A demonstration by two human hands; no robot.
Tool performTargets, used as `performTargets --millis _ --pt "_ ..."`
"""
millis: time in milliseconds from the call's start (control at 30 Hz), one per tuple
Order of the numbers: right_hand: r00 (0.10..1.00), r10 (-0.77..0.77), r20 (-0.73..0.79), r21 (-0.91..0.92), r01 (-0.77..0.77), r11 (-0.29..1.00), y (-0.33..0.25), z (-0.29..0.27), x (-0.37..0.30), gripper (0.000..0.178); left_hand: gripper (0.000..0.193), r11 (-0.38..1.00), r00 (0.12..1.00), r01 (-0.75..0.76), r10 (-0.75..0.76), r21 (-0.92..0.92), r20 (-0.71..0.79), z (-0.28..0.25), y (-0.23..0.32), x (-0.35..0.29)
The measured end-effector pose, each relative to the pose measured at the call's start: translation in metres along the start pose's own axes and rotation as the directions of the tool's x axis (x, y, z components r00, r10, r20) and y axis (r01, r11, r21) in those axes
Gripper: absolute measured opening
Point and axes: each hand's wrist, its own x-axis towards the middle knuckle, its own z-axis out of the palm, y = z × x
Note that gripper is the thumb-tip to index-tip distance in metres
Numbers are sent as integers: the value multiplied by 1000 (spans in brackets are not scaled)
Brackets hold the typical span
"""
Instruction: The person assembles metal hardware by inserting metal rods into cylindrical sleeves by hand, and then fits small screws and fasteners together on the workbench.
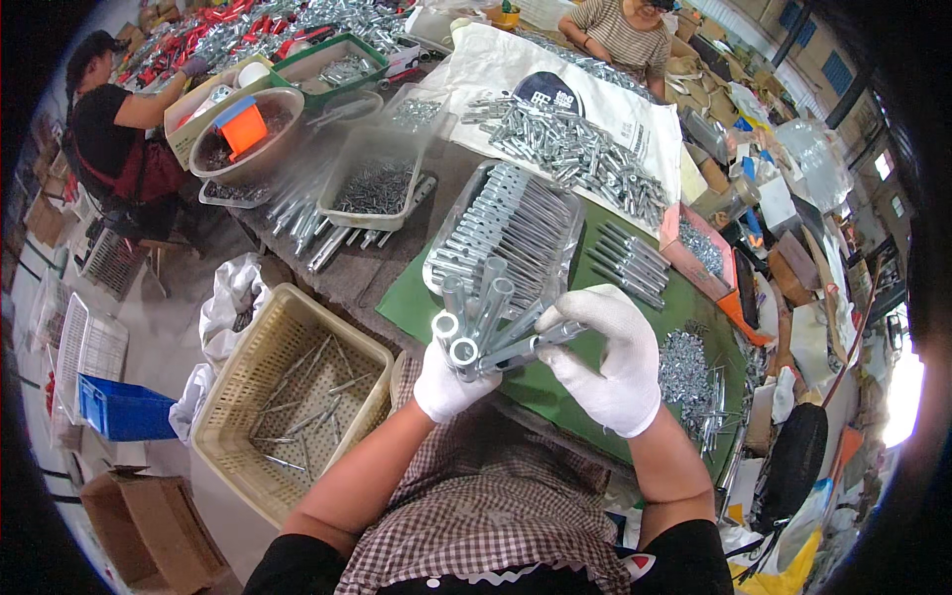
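My left hand (444,389), in a white glove, is closed around a bundle of silvery metal tubes (488,309), their hollow ends toward me. My right hand (617,365), gloved as well, pinches the far end of another metal tube (516,351) between thumb and fingers; its near end reaches the bundle. Just beyond my hands lies a clear tray (573,223) with rows of metal tubes and rods (506,223). To its right, a short row of metal rods (629,264) rests on the green mat (585,392).
Small metal parts (684,369) are heaped at the mat's right. A pink bin (699,253) stands behind them. A white sack (496,59) bears loose tubes. At my left are a cream crate (223,436) with thin rods and a blue bin (124,409). Two people (114,129) work nearby.
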Motion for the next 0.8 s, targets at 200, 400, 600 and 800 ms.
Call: performTargets --millis 200,400,600,800 --pt "998 -1 60 9 0 1000 0 -5 3 32 65 975 1000 3 -5 223 10 2 0 0" --pt "981 -48 -190 28 54 998 21 -3 4 24 65 995 999 -49 50 87 -8 -1 13 1" --pt "960 244 -137 -343 -277 898 117 34 66 21 74 999 999 0 -2 -42 -48 7 -20 -12" --pt "937 338 -84 -465 -337 818 161 72 82 25 78 998 997 38 -41 -46 -59 -1 -2 -7"
